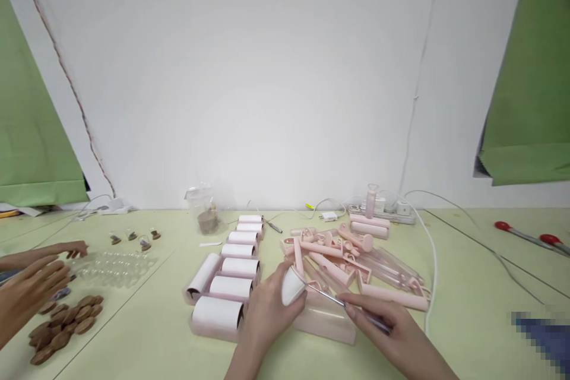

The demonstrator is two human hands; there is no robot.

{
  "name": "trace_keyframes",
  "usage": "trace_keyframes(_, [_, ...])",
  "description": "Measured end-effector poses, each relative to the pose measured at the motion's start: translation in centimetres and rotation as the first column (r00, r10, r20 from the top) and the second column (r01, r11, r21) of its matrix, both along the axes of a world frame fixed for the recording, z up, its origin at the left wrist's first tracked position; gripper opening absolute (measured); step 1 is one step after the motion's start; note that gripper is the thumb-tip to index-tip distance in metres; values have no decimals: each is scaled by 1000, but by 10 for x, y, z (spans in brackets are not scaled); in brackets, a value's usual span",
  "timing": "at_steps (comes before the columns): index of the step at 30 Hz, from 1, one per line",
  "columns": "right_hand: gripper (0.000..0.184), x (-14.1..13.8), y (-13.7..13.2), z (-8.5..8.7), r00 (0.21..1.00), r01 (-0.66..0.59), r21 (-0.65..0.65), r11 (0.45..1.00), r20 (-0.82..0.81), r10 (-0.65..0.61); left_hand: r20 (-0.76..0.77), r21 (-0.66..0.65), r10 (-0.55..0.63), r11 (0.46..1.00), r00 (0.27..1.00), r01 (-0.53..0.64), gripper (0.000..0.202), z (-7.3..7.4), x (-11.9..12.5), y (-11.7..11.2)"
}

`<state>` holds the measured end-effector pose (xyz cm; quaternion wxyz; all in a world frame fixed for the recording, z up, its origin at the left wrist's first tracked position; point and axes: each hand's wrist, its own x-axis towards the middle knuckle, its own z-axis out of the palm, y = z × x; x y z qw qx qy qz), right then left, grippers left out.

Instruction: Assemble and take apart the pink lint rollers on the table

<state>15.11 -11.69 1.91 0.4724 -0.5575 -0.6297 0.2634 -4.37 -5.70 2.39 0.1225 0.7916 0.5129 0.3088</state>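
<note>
My left hand (271, 303) is wrapped round a white lint roll (292, 286), holding it tilted just above the table. Between the fingers of my right hand (387, 323) is a slim metal tool (328, 297) with a thin shaft; its exact kind is unclear. The shaft's tip meets the roll's open end near the rim. Right below both hands lies a clear pinkish cover (327, 317). Behind them spreads a pile of pink plastic roller handles (341, 270) with clear covers. Left of my left hand, several white rolls (218, 314) rest in pinkish covers, in two rows.
At the far left, another person's hands (35, 282) are over a clear bubbled tray (113, 267) and brown oval pieces (66, 326). A plastic bag (205, 214) stands by the wall. White cables (431, 261) cross the right side, near red-handled scissors (525, 231).
</note>
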Motion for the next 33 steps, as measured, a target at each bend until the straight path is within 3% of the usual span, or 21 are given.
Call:
trace_keyframes(4, [32,9,0,7,997,-77,-63,995,-7,77,-23,-35,-74,997,997,73,47,5,-5,-2])
trace_keyframes(8, [26,35,1,16,976,-160,-149,976,123,179,-60,-62,-120,991,991,116,47,7,-1,-9])
trace_keyframes(11, [22,58,4,20,973,-92,-147,985,199,121,-70,-30,-166,986,984,164,44,7,8,-14])
trace_keyframes(14, [24,70,6,23,987,26,-138,990,158,-4,-117,-38,-199,980,973,196,43,7,15,-17])
trace_keyframes(17, [26,66,6,26,996,90,-92,992,25,-88,-111,-30,-157,988,981,154,54,5,19,-17])
trace_keyframes(20, [24,55,4,26,996,-16,-104,994,-90,7,-33,29,-113,993,993,114,56,3,18,-16])
trace_keyframes(23, [28,47,0,28,980,-124,-136,983,-169,100,11,160,-205,966,979,200,46,-2,16,-13])
trace_keyframes(27, [29,39,-6,30,986,-78,-123,989,-156,58,-49,302,-351,887,935,349,42,-7,16,-10])
trace_keyframes(30, [30,31,-5,24,989,-55,-169,984,-148,30,-115,341,-422,833,899,435,42,-9,22,-12])
trace_keyframes(33, [30,25,-3,18,986,-51,-127,991,-164,30,-78,325,-469,823,880,467,40,-13,33,-16])
